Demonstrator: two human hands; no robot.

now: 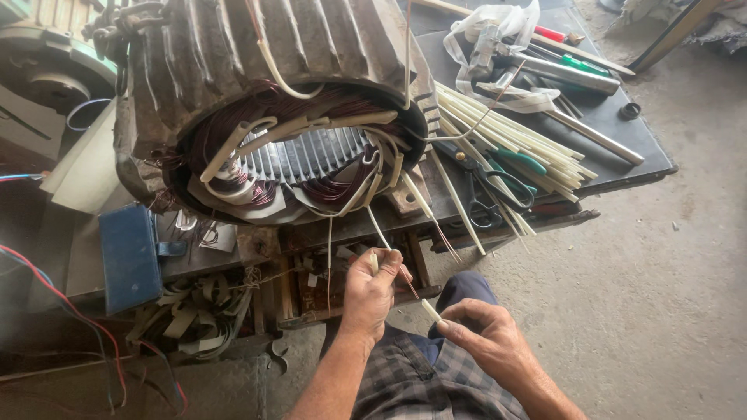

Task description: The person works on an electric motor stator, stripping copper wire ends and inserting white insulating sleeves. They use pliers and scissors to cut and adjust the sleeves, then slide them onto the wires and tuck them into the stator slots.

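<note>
Sleeved lead wire [380, 233] runs down from the coil windings of the motor stator [296, 155] to my left hand [369, 292], as the head view shows it. I see the left fingers [387, 260] closed in a pinch on this cream-sleeved wire, just below the front edge of the surface [607, 124]. My right hand [486, 330] sits lower and to the right, above my knee; its fingers are closed around a short piece of white sleeve tube [430, 310], whose tip points up toward the left hand. The two hands are near each other but apart. The stator lies on its side on the surface, its open bore facing me, with copper-coloured windings [233, 132] and several cream sleeves looped across the opening. To the right of it on the same surface lies a bundle of white sleeve tubes [513, 144], with a pair of scissors [490, 198] with dark handles partly beneath the bundle. A blue box [130, 257] rests at the left front edge. Red and blue cables [47, 295] trail at the far left. The floor [661, 272] to the right is bare concrete.
</note>
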